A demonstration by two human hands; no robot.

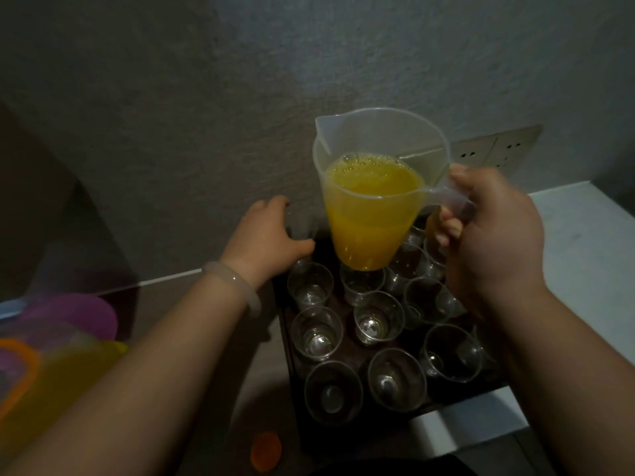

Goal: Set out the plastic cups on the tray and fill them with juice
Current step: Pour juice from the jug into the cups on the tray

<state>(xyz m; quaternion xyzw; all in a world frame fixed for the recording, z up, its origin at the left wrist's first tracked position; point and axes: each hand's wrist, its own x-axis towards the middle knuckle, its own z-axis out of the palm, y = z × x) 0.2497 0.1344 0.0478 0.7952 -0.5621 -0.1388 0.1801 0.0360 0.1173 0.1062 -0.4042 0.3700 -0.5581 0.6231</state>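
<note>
A clear plastic jug (371, 201) about half full of orange juice hangs upright above the far part of a dark tray (292, 365). My right hand (491, 242) grips the jug's handle from the right. Several clear plastic cups (378, 321) stand upright in rows on the tray, and those I can see into look empty. My left hand (264, 235) curls round one clear cup (302, 225) at the tray's far left corner, by the wall. A pale bangle (233, 286) sits on my left wrist.
The tray lies on a white counter (577, 269) against a rough grey wall with a socket plate (494, 152). Pink, yellow and orange plastic containers (58, 341) blur at the lower left. An orange round object (266, 450) lies below the tray's near left.
</note>
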